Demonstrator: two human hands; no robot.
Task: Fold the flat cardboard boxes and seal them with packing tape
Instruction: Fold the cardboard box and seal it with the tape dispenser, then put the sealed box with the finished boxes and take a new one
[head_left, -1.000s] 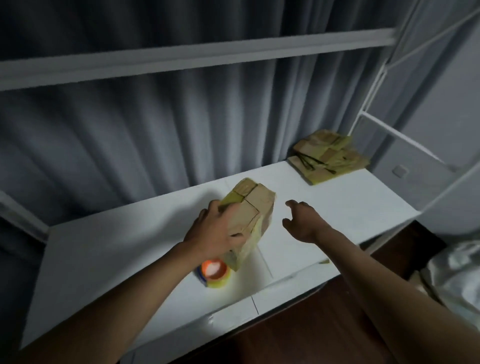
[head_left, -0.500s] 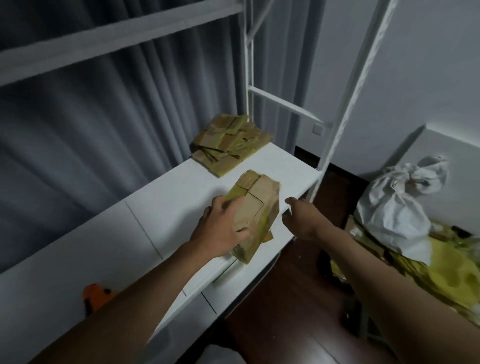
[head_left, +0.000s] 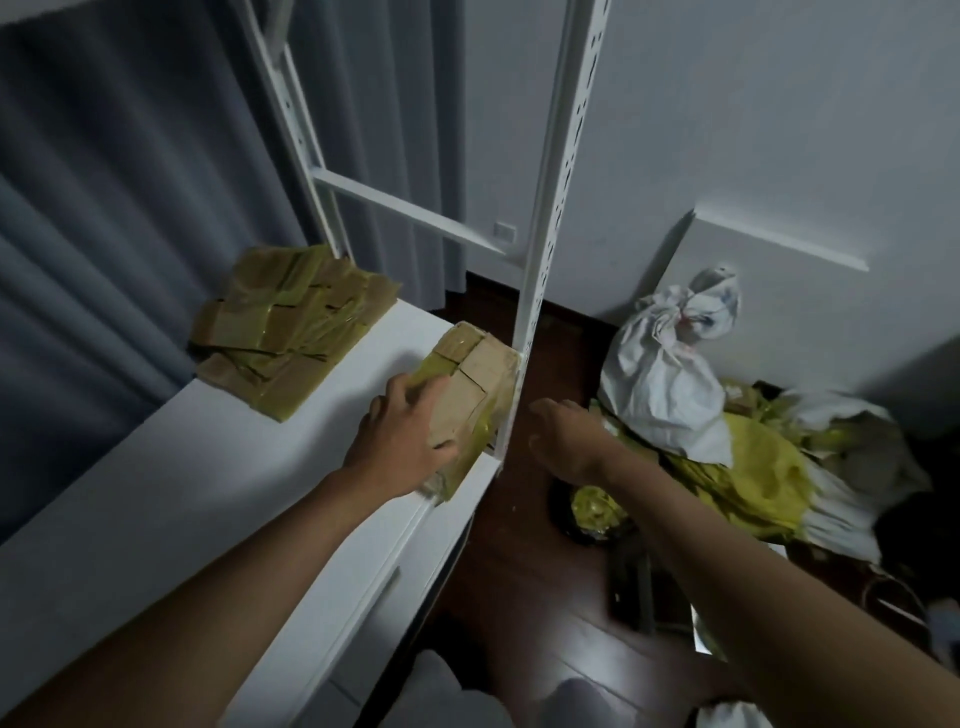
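White tabletop (head_left: 156, 493) carries a taped cardboard box (head_left: 470, 384) at its right corner, gripped by the left hand (head_left: 402, 441) with fingers (head_left: 436, 397) curled over it. Right hand (head_left: 566, 441) hovers beside it over the floor, loosely open and holding nothing; a stack of flat boxes (head_left: 285, 327) lies farther back by the curtain.

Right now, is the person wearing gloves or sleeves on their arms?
No. Both arms are bare as far up as the picture shows, with no sleeves. The left hand and right hand have no gloves, and I see no watch, rings or bracelets.
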